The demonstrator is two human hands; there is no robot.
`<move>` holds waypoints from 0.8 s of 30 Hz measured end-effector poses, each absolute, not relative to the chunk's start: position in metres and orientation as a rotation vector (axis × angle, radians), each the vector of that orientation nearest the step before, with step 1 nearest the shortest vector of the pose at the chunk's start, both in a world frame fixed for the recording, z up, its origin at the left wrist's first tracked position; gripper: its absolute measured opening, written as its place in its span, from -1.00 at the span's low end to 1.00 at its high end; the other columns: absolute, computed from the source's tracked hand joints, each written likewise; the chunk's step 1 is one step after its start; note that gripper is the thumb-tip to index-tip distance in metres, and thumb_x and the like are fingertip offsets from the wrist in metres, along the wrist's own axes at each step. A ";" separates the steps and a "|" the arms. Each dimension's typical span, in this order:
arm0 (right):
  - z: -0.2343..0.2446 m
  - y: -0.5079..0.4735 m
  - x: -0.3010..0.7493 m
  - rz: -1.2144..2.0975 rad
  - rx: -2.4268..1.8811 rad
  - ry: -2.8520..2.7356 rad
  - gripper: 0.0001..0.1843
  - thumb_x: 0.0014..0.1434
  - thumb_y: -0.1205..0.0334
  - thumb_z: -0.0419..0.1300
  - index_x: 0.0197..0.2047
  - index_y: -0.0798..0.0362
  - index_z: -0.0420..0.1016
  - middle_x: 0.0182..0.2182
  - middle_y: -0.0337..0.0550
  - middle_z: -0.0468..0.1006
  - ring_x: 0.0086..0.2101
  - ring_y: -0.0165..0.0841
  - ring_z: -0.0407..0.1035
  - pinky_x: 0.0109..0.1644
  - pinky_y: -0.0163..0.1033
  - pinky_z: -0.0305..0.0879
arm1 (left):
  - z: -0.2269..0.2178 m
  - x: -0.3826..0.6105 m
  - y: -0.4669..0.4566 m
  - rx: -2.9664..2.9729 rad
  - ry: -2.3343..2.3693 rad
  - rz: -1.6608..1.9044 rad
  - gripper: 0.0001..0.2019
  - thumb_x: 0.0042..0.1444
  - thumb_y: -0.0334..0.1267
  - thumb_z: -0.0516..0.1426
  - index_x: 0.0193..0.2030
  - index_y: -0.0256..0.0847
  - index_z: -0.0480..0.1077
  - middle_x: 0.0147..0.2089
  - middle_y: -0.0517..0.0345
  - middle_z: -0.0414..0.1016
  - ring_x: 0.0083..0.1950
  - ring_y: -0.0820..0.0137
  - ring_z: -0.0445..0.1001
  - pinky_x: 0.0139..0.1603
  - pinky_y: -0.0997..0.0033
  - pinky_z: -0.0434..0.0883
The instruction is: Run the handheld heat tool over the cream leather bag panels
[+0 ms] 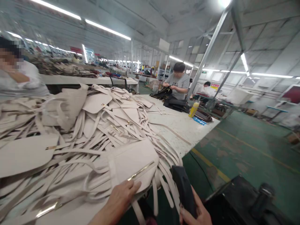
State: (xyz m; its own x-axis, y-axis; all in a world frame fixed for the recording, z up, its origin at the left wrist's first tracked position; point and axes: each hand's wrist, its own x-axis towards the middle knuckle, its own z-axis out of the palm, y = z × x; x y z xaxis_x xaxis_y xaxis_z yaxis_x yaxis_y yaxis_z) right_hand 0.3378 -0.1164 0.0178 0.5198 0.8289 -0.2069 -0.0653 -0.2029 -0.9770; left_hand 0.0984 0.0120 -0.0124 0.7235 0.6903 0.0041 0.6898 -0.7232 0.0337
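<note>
While the left hand (pixel 122 195) lies with fingers pressed together, flat on a cream bag flap (pixel 133 164) at the near table edge (pixel 197 132), the right hand (pixel 195 212) wraps its fingers round a black handheld tool (pixel 184 190) beside it; the flap looks light, soft and floppy, probably best taken by its stiffer edge along the gold metal bar (pixel 140 171); straps (pixel 164 175) dangle off the edge; a black bin (pixel 236 200) stands lower right, its contents too dark to tell.
</note>
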 end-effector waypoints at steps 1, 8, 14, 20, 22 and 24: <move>0.019 -0.118 0.342 0.937 -1.562 -0.684 0.12 -0.27 -0.10 0.32 0.21 0.29 -0.09 -0.71 -0.29 0.41 -0.69 -0.33 0.26 -0.61 -0.27 0.22 | -0.026 0.099 0.009 2.867 1.169 0.074 -0.50 0.07 -0.55 -0.06 0.13 -0.05 0.18 -0.19 0.08 0.44 -0.16 0.29 0.43 -0.25 0.35 0.43; 0.014 -0.108 0.357 1.357 -1.332 -0.889 0.07 -0.20 0.02 0.32 0.22 0.26 -0.16 -0.66 -0.21 0.45 -0.69 -0.44 0.21 -0.62 -0.37 0.15 | -0.023 0.088 0.014 2.731 1.197 0.155 -0.51 0.10 -0.55 -0.16 0.11 -0.04 0.21 -0.12 0.06 0.43 -0.11 0.30 0.43 -0.18 0.31 0.43; 0.021 -0.085 0.350 1.482 -1.338 -0.928 0.04 -0.14 0.11 0.29 0.24 0.25 -0.24 -0.71 -0.26 0.42 -0.70 -0.42 0.22 -0.65 -0.33 0.24 | -0.002 0.062 0.016 2.598 1.626 -0.028 -0.49 0.05 -0.59 -0.21 0.02 -0.06 0.30 -0.14 0.06 0.39 -0.14 0.24 0.42 -0.25 0.25 0.41; 0.024 -0.074 0.332 1.536 -1.285 -0.939 0.06 -0.19 0.09 0.32 0.23 0.26 -0.19 -0.68 -0.24 0.45 -0.70 -0.44 0.23 -0.65 -0.38 0.19 | -0.001 0.098 0.021 2.797 1.549 0.137 -0.29 -0.03 -0.67 -0.16 0.25 -0.03 -0.03 0.26 -0.06 0.06 0.16 0.19 0.20 0.06 0.16 0.26; 0.022 -0.073 0.328 1.510 -1.282 -0.940 0.10 -0.20 0.06 0.33 0.23 0.28 -0.22 -0.63 -0.21 0.48 -0.69 -0.42 0.25 -0.62 -0.35 0.19 | 0.008 0.117 0.029 2.854 1.407 0.204 -0.36 0.02 -0.61 -0.13 0.23 0.00 0.01 0.28 -0.05 0.03 0.15 0.15 0.21 0.04 0.13 0.27; 0.020 -0.072 0.329 1.427 -1.324 -0.935 0.15 -0.23 -0.01 0.34 0.24 0.30 -0.23 -0.59 -0.18 0.49 -0.67 -0.37 0.28 -0.61 -0.30 0.19 | 0.019 0.128 0.039 2.806 1.328 0.261 -0.50 0.05 -0.55 -0.10 0.12 -0.05 0.19 0.22 -0.01 0.16 0.08 0.16 0.28 -0.02 0.14 0.31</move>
